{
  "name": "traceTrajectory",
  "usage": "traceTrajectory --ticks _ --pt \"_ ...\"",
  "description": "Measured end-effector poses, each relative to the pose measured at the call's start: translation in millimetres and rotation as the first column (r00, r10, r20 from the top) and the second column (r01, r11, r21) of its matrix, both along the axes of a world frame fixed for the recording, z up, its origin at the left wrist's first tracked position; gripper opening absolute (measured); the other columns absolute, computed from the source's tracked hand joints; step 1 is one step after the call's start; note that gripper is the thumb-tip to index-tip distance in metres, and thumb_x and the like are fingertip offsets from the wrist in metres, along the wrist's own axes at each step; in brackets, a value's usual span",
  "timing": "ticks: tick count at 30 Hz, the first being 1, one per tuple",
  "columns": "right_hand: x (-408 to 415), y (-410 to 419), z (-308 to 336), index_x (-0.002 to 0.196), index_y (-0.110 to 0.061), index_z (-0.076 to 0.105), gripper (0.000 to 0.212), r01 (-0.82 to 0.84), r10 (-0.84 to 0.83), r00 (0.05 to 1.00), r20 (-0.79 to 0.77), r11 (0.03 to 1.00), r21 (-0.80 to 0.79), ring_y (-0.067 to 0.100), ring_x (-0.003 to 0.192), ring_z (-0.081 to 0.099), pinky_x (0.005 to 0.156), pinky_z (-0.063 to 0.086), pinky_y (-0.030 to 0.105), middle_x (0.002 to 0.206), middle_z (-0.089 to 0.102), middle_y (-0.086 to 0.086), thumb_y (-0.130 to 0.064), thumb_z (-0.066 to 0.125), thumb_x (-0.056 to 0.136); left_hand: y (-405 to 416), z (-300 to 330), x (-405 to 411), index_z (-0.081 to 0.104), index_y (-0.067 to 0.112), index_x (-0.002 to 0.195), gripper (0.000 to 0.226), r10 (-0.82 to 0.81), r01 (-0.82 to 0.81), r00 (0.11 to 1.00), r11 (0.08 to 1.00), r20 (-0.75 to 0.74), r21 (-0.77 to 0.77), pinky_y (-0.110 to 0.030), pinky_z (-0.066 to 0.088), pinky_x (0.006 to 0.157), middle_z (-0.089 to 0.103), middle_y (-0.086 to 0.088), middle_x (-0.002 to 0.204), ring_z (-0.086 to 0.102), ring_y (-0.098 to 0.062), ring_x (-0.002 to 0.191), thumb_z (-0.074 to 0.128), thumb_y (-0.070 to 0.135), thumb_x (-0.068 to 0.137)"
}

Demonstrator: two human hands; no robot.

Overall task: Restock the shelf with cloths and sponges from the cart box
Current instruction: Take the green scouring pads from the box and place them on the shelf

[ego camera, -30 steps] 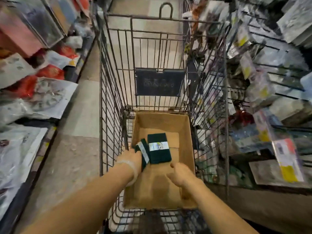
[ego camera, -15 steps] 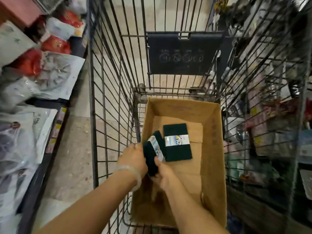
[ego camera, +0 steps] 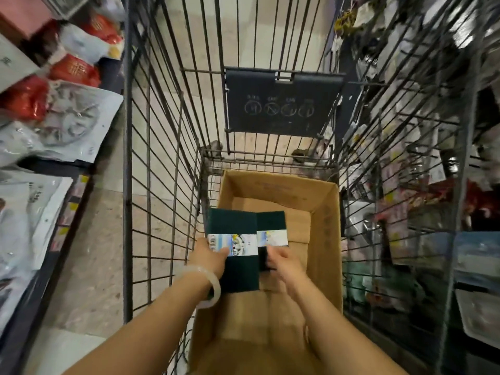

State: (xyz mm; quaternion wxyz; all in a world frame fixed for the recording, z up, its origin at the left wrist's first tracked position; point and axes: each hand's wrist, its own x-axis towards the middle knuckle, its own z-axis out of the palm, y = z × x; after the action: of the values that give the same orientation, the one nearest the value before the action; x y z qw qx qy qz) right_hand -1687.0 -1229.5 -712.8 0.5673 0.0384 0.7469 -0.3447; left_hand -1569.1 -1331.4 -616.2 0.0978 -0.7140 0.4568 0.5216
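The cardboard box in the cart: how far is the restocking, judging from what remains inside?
Nearly emptied: the cardboard box shows a bare floor apart from two dark green scouring pad packs. In hand: the left hand holds the left pack by its label band, and the right hand grips the right pack at its lower end. Left to do: carry both to the shelf, which is not yet done.
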Motion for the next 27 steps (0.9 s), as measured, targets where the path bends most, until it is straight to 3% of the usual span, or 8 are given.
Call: traceTrajectory --ticks 3,5,7,11,14,18,23,27 --pt "-18 -2 -40 0.117 -0.007 0.055 0.047 -0.174 0.244 0.906 -0.344 0.959 0.222 0.029 0.107 0.060 0.082 0.047 0.031 0.118 0.063 0.013 -0.036 0.069 0.083 5 -14 5 0.042 0.011 0.132 0.040 0.032 -0.032 0.999 0.999 -0.017 0.005 -0.034 0.046 0.086 0.053 -0.012 0.130 0.054 -0.025 0.108 0.054 0.020 0.095" --pt "-21 -6 -59 0.116 -0.010 0.054 0.062 -0.247 0.355 0.841 -0.409 0.923 0.294 0.028 0.108 0.058 0.089 0.050 0.039 0.118 0.061 0.011 -0.047 0.076 0.071 7 -23 7 0.044 0.012 0.130 0.036 0.088 -0.088 0.994 0.996 -0.068 0.011 -0.025 0.045 0.069 0.055 -0.011 0.127 0.052 -0.019 0.097 0.053 0.017 0.095" --pt "-18 -14 -72 0.117 -0.006 0.053 0.073 -0.300 0.440 0.775 -0.454 0.888 0.349 0.031 0.114 0.054 0.095 0.046 0.041 0.118 0.058 0.014 -0.047 0.081 0.064 8 -28 10 0.048 0.013 0.123 0.030 0.139 -0.138 0.985 0.990 -0.099 0.017 -0.030 0.050 0.077 0.058 -0.011 0.124 0.055 -0.020 0.098 0.054 0.015 0.094" --pt "-14 -25 -81 0.117 -0.003 0.055 0.078 -0.237 0.383 0.839 -0.387 0.897 0.374 0.034 0.112 0.055 0.093 0.048 0.043 0.122 0.056 0.016 -0.033 0.090 0.055 6 -28 11 0.050 0.014 0.124 0.031 0.181 -0.179 0.977 0.984 -0.112 0.025 -0.043 0.048 0.097 0.060 -0.009 0.122 0.058 -0.026 0.109 0.055 0.016 0.094" --pt "-16 -26 -73 0.120 -0.006 0.057 0.061 -0.180 0.279 0.902 -0.330 0.937 0.301 0.034 0.110 0.058 0.092 0.049 0.040 0.124 0.056 0.016 -0.022 0.084 0.067 6 -22 10 0.049 0.012 0.125 0.031 0.210 -0.207 0.971 0.978 -0.117 0.038 -0.042 0.048 0.095 0.060 -0.010 0.121 0.057 -0.024 0.103 0.053 0.014 0.095" --pt "-23 -13 -41 0.120 -0.004 0.058 0.033 -0.187 0.215 0.943 -0.253 0.973 0.132 0.031 0.108 0.059 0.094 0.048 0.040 0.121 0.063 0.016 -0.012 0.063 0.089 7 -5 9 0.049 0.010 0.127 0.033 0.194 -0.196 0.976 0.981 -0.095 -0.012 -0.042 0.047 0.094 0.058 -0.013 0.123 0.056 -0.029 0.111 0.053 0.013 0.094" --pt "-37 7 19 0.122 -0.009 0.058 0.029 -0.162 0.157 0.976 -0.148 0.987 -0.022 0.027 0.110 0.059 0.099 0.047 0.048 0.123 0.062 0.010 -0.012 0.058 0.092 11 27 10 0.052 0.010 0.122 0.030 0.182 -0.186 0.973 0.982 -0.143 -0.020 -0.045 0.047 0.097 0.061 -0.014 0.120 0.058 -0.029 0.105 0.056 0.011 0.092" --pt "-38 25 72 0.121 -0.015 0.056 0.027 -0.200 0.186 0.972 -0.141 0.975 -0.097 0.025 0.113 0.058 0.098 0.048 0.043 0.123 0.061 0.006 -0.012 0.055 0.094 17 53 15 0.054 0.010 0.121 0.029 0.110 -0.118 0.979 0.992 -0.173 -0.037 -0.047 0.045 0.100 0.062 -0.015 0.119 0.058 -0.033 0.109 0.056 0.013 0.092"
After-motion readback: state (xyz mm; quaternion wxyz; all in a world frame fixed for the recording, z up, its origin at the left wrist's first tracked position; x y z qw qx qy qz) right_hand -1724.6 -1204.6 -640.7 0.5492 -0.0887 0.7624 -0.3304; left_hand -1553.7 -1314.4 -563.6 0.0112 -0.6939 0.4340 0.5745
